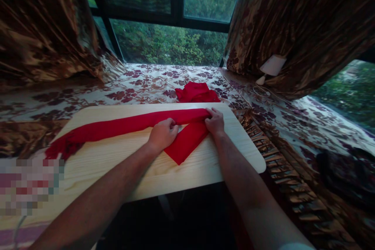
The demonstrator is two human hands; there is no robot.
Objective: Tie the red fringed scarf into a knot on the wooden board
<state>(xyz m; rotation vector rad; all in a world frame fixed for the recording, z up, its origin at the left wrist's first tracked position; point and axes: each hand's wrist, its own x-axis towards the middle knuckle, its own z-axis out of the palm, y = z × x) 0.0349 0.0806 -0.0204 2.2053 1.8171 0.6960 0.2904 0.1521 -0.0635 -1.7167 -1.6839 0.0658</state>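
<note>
A long red scarf, folded into a narrow band, lies across a pale wooden table. Its fringed end hangs at the table's left edge, and near the middle the band turns into a pointed fold toward me. My left hand is closed on the lower edge of the band, left of the fold. My right hand grips the band's right end, its thumb and fingers pressed on the cloth. The fabric between the two hands lies nearly straight.
Behind the table, a crumpled red cloth rests on a patterned cover. A small white lamp stands at the right by the curtain. A dark object lies at the far right. Part of the left side is pixelated.
</note>
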